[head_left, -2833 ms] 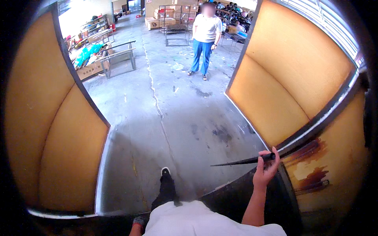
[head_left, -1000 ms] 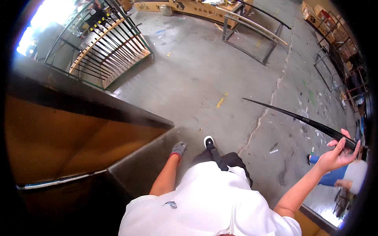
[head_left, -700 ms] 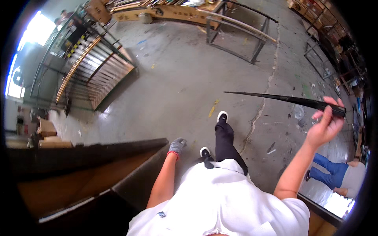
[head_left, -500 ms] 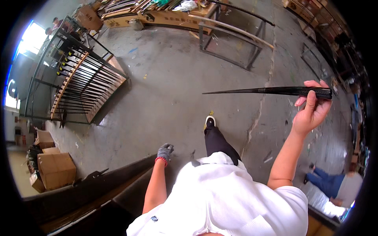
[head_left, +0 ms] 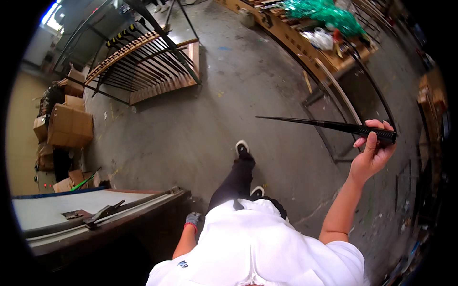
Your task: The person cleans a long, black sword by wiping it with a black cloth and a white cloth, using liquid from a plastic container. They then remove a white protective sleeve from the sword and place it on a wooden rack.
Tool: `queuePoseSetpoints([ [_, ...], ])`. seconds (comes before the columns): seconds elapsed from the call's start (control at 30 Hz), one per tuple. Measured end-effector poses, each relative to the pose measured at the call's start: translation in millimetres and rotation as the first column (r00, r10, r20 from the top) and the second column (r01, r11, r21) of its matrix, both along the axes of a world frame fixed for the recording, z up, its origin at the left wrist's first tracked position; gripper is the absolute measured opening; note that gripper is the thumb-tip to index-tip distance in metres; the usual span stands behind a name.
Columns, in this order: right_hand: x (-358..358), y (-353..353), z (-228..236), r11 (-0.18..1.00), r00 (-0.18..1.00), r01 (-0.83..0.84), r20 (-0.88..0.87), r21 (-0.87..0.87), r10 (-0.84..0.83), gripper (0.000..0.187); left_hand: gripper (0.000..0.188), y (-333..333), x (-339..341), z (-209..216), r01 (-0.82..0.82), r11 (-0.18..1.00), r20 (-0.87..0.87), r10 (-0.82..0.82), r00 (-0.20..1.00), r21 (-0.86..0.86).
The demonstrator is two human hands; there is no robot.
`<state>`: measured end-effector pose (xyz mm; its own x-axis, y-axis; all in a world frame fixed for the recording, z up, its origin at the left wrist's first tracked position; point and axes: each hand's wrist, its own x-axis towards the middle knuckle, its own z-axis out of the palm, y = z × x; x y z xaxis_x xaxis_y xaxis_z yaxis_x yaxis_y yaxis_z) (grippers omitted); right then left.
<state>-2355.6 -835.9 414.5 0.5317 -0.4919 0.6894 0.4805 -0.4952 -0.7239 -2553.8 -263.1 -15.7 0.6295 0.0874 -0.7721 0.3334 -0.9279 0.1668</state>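
My right hand (head_left: 373, 151), bare, is closed around the thick end of a black tapered rod (head_left: 329, 125). A woven sheen shows near the grip. The thin tip of the rod points left over the floor, with the rod nearly level and its tip slightly higher in the picture. My left hand (head_left: 193, 219) wears a grey glove and hangs low at my left side, beside the corner of a white-topped table (head_left: 47, 209). Its fingers are small and dim against the dark, and nothing held can be made out there.
A metal rack (head_left: 161, 35) of black rods with yellow ends stands at the far left. Cardboard boxes (head_left: 71, 126) are stacked below it. At the right, a metal frame with a pale bar (head_left: 339, 86) stands near the rod, below a bench carrying green plastic (head_left: 329, 14).
The view has turned right and moved forward as I walk. The bench and frame are nearer my right hand, and the white-topped table shows more. My right hand keeps the rod.
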Motion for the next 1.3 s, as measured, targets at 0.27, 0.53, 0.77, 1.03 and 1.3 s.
queuePoseSetpoints([
  [0.27,239.3,-36.6,9.8,0.998,0.997,-0.056,-0.055,0.013,0.057,0.03,0.024,-70.1,184.5,6.4,0.394,0.919,0.076,-0.394,0.916,0.02],
  [0.53,442.5,-74.4,36.0,0.991,0.992,-0.125,-0.037,-0.055,0.123,0.029,0.024,-165.3,614.9,47.4,-0.377,0.826,0.17,0.479,0.861,-0.419],
  [0.77,640.6,-120.6,25.3,0.978,0.977,-0.209,0.05,-0.007,0.209,0.036,0.023,-252.9,857.0,47.9,-0.142,0.88,0.366,0.328,0.871,-0.453],
  [1.03,893.6,-180.0,31.3,0.893,0.901,-0.433,0.062,0.121,0.429,0.039,0.036,-257.5,845.8,-27.4,-0.276,0.956,0.019,0.279,0.96,-0.1],
  [1.3,1133.1,-180.5,13.0,0.834,0.835,-0.55,0.067,0.045,0.546,0.04,0.035,-369.3,957.2,79.0,-0.14,0.98,-0.182,0.164,0.97,0.14],
])
